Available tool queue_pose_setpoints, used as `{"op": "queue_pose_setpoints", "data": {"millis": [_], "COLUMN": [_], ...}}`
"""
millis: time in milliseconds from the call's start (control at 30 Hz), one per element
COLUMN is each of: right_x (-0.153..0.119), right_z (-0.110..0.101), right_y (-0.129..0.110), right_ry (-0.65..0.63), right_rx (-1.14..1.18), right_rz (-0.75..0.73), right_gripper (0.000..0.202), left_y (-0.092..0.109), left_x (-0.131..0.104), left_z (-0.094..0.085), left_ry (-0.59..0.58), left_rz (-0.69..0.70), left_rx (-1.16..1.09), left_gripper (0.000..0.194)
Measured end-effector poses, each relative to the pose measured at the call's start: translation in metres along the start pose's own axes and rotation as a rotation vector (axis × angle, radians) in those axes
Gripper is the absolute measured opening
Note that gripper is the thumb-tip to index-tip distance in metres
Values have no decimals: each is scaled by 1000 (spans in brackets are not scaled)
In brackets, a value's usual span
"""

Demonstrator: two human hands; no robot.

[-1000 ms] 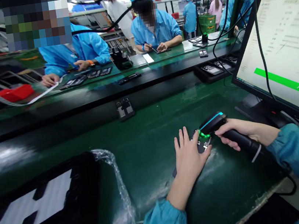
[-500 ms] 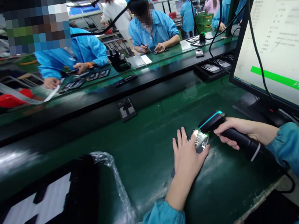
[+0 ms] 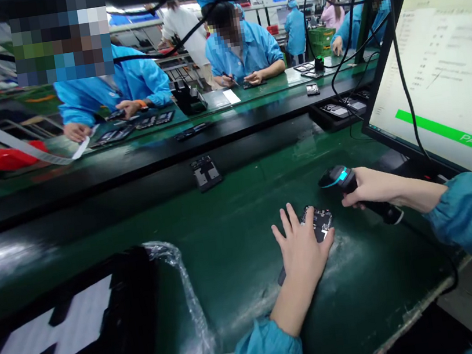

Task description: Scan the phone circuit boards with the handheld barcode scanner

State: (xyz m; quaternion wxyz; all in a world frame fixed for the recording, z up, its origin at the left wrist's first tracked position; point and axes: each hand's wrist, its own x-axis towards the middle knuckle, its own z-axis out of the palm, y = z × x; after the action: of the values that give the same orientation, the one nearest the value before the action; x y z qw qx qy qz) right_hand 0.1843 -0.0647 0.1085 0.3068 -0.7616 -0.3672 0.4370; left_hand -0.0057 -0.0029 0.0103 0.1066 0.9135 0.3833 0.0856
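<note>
My left hand [image 3: 301, 247] lies with its fingers spread over an opened phone body [image 3: 319, 221] on the green mat. The phone's bare circuit board shows past the index finger and thumb; the palm covers much of the rest. Up and to the right of the phone, my right hand [image 3: 371, 187] is wrapped around the handle of a black barcode scanner [image 3: 336, 179]. A small blue-lit patch shows on the scanner's head, which is raised above the mat and apart from the phone.
A monitor [image 3: 442, 54] showing a green PASS bar stands at right. A black tray [image 3: 127, 309] is at lower left beside clear plastic wrap [image 3: 188, 289]. Another opened phone [image 3: 206, 173] lies beyond my hands. Cables [image 3: 406, 88] hang in front of the monitor. Co-workers [image 3: 239, 47] sit across the bench.
My right hand has drawn the scanner up and away from the phone, turning it. The bright light on the circuit board is gone. My left hand stays on the phone.
</note>
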Motion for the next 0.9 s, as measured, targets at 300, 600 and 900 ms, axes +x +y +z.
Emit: {"op": "queue_pose_setpoints", "data": {"millis": [300,600,900], "right_x": [6,8,9], "right_z": [10,8,3], "right_y": [-9,-4,2], "right_ry": [-315,-376,-406], "right_rx": [108,184,223], "right_rz": [118,169,182], "right_gripper": [17,11,8], "left_y": [-17,-18,-16], "left_x": [5,6,6], "left_z": [-9,-4,-6], "left_ry": [-26,-16,-39], "left_rz": [150,149,139], "left_rx": [-87,-90,-72], "left_gripper": [57,56,59]}}
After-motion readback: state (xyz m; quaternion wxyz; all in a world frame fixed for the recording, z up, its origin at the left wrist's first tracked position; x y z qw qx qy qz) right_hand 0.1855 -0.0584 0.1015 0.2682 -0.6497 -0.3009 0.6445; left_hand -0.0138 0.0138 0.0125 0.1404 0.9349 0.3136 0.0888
